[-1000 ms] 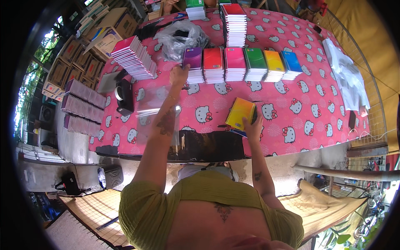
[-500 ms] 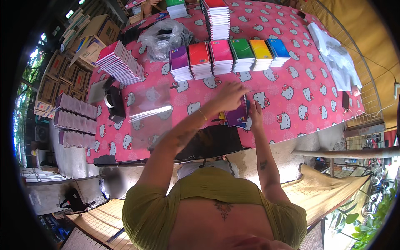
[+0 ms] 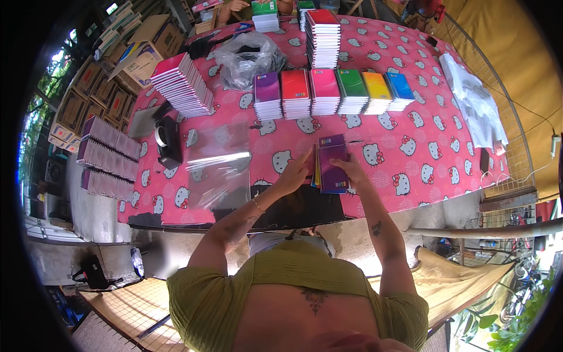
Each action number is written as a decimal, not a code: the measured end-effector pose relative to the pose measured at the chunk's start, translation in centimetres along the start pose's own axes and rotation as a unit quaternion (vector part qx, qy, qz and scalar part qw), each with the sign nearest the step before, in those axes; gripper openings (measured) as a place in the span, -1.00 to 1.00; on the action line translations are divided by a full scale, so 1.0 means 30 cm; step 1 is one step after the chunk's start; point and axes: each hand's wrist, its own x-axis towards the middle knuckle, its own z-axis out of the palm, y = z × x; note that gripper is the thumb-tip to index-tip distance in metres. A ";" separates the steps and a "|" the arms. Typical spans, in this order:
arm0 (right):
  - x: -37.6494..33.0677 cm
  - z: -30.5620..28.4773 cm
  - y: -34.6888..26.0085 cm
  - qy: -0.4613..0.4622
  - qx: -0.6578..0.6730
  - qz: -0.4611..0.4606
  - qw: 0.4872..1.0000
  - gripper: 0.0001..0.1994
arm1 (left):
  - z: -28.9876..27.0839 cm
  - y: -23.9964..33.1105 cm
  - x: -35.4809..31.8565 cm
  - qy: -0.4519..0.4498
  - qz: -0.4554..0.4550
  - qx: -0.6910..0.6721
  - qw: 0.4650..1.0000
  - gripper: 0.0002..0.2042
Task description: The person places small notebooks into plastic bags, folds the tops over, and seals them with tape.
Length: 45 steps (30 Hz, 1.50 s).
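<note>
A small spiral notebook with a purple cover (image 3: 333,176) lies at the near middle of the table, on top of others whose yellow and blue edges peep out at its left and bottom. My right hand (image 3: 352,171) grips its right side, thumb across the cover and the other fingers partly hidden. Just left of the notebooks is my left hand (image 3: 295,173), its index finger stretched out toward their edge and nothing seen in it. Beyond my hands stands a row of notebook stacks: purple (image 3: 268,88), red (image 3: 295,85), pink (image 3: 324,83), green (image 3: 352,83), yellow (image 3: 376,86) and blue (image 3: 400,86).
Clear plastic sleeves (image 3: 218,176) lie left of my hands, beside a black tape dispenser (image 3: 168,144). Taller notebook stacks (image 3: 322,44) and a crumpled plastic bag (image 3: 246,58) stand farther back. White plastic bags (image 3: 472,102) lie at the right edge. Another person's hands (image 3: 238,6) show at the far side.
My left hand has come off the top of the notebooks and moved left. My right hand has shifted from their side to a grip with the thumb over the purple cover.
</note>
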 end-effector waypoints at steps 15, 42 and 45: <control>-0.138 0.188 0.007 -0.158 0.066 -0.081 0.982 -0.11 | -0.021 0.093 -0.058 0.059 -0.143 -0.340 0.928 -0.44; -0.025 0.274 0.057 -0.179 -0.039 -0.324 0.928 0.06 | -0.141 -0.007 -0.044 0.056 -0.012 -0.205 0.977 -0.12; -0.008 0.294 0.082 -0.115 -0.036 -0.365 0.923 0.04 | -0.131 -0.027 -0.036 0.056 0.016 -0.189 0.980 -0.11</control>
